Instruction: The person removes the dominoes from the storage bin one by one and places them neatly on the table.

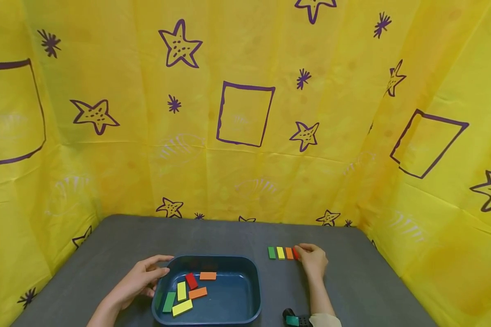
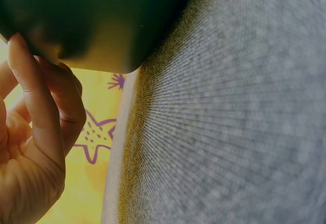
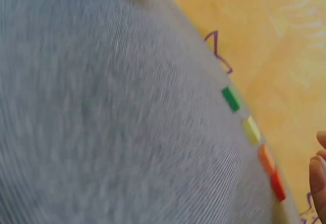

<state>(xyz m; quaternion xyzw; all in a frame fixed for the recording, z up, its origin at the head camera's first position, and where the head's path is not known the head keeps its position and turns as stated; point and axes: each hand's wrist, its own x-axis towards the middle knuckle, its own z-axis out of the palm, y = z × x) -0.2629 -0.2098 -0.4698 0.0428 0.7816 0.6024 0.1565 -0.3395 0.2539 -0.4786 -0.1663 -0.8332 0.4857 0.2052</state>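
Observation:
My left hand (image 1: pixel 141 278) grips the left rim of a dark blue plastic bin (image 1: pixel 212 321); its fingers (image 2: pixel 31 76) reach the bin's edge in the left wrist view. On the table, a row holds a green block (image 1: pixel 272 253), a yellow block (image 1: pixel 280 253), an orange block (image 1: pixel 289 253) and a red block (image 1: pixel 296 253). At the row's right end, my right hand (image 1: pixel 313 261) has its fingertips by the red block, partly covering it in the head view. The right wrist view shows that red block (image 3: pixel 277 185) lying flat, with a gap to the thumb (image 3: pixel 317 175).
Inside the bin's left half lie several loose blocks, among them a red block (image 1: pixel 191 281) and a green block (image 1: pixel 169 302). A black and green device (image 1: pixel 292 319) sits at the right wrist. Yellow patterned curtains (image 1: pixel 245 181) border the grey table (image 1: pixel 225 234).

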